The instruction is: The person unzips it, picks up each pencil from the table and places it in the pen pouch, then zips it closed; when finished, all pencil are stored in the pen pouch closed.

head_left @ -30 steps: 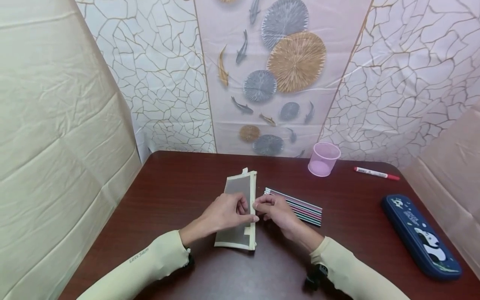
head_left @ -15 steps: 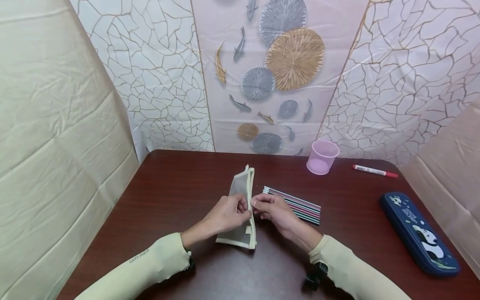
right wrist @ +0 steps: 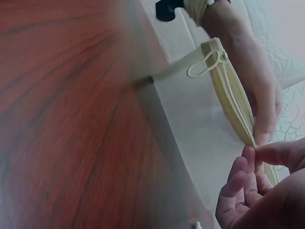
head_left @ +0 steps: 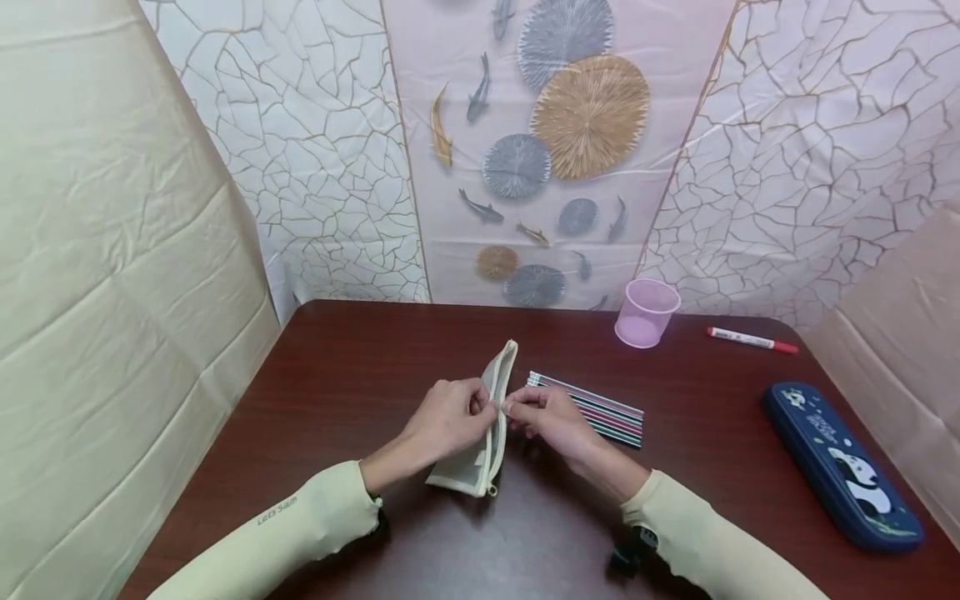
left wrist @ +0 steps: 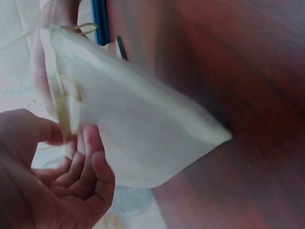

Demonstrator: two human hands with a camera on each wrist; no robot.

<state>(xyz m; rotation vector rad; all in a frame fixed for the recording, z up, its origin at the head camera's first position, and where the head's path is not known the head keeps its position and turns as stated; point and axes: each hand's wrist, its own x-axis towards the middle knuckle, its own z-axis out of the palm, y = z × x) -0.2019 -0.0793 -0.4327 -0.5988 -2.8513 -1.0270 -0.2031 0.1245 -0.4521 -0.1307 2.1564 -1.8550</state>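
A pale mesh pouch (left wrist: 136, 114) stands tilted on the counter (head_left: 337, 392), its mouth a little parted, with one rim pinched by the left hand (head_left: 446, 417) and the other by the right hand (head_left: 558, 427). Should either pinch slip, the limp cloth would probably fold shut; an uneven pull might strain the zip or tip the pouch. How firm the grips are is hard to judge, the wrist views being soft. The striped pencils (head_left: 611, 421) lie partly behind the right hand, where a stray knuckle could scatter them.
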